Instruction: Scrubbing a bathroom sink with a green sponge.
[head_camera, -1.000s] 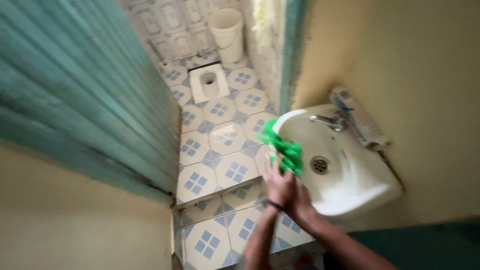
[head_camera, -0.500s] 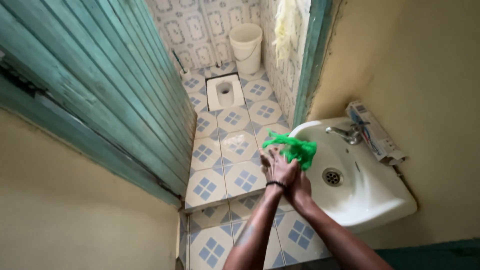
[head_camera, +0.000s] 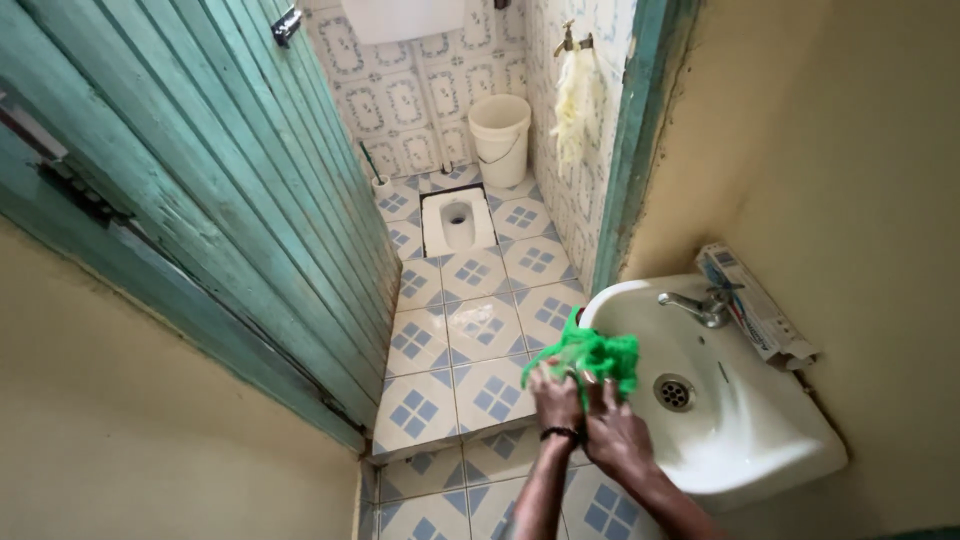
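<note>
Both your hands, left hand and right hand, clench the green scrubbing net, bunched just beyond your fingertips over the white sink's left rim.

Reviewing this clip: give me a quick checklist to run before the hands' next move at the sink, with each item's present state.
1. Both hands on the green mesh scrubber: ok, left hand and right hand grip it.
2. Scrubber over the white sink: ok, at its left rim.
3. Tap running: cannot tell, no stream visible.
4. Drain unblocked: ok.
5. Flattened tube steady on the sink's back edge: ok.
6. Soap on scrubber: cannot tell.
</note>
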